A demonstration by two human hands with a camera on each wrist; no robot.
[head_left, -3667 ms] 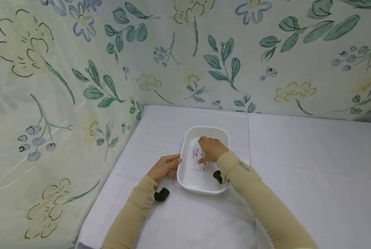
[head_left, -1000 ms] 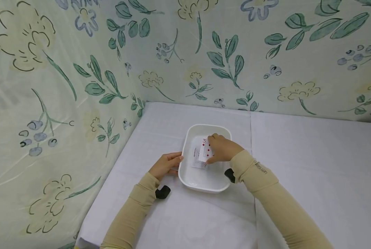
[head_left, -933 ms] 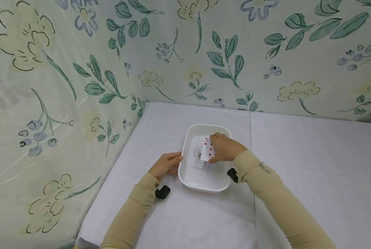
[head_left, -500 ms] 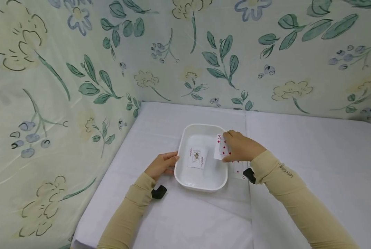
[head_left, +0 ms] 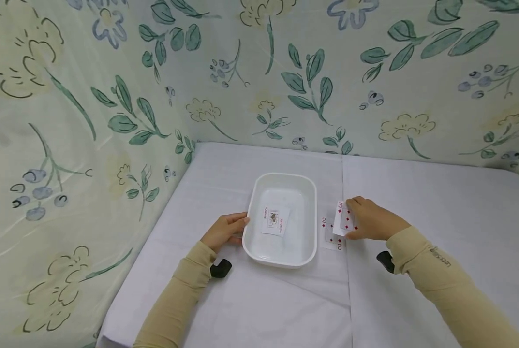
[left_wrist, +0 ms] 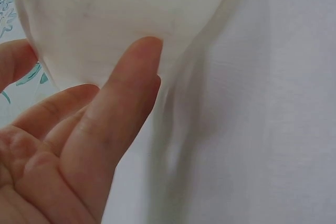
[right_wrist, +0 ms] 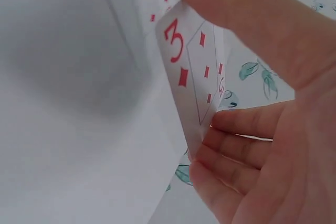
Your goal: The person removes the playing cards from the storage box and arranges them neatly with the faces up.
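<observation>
A white rectangular tray (head_left: 300,244) stands on the table with a joker card (head_left: 275,220) lying face up inside. My left hand (head_left: 223,233) rests its fingertips against the tray's left side; in the left wrist view its thumb (left_wrist: 123,85) touches the outer wall. To the right of the tray, my right hand (head_left: 374,220) pinches a three of diamonds card (head_left: 341,220), thumb on one edge and fingers on the opposite one. The card is tilted in the right wrist view. A two of diamonds card (head_left: 327,238) lies face up on the cloth, partly covered by the held card.
White cloth (head_left: 394,299) with a seam covers the table. A floral curtain (head_left: 242,72) hangs behind and along the left side. Each wrist carries a small black device, such as the right wrist device (head_left: 385,261).
My right hand has taken the three of diamonds out of the tray and carried it right, beside the two of diamonds. The joker is uncovered in the tray. My left hand stays at the tray.
</observation>
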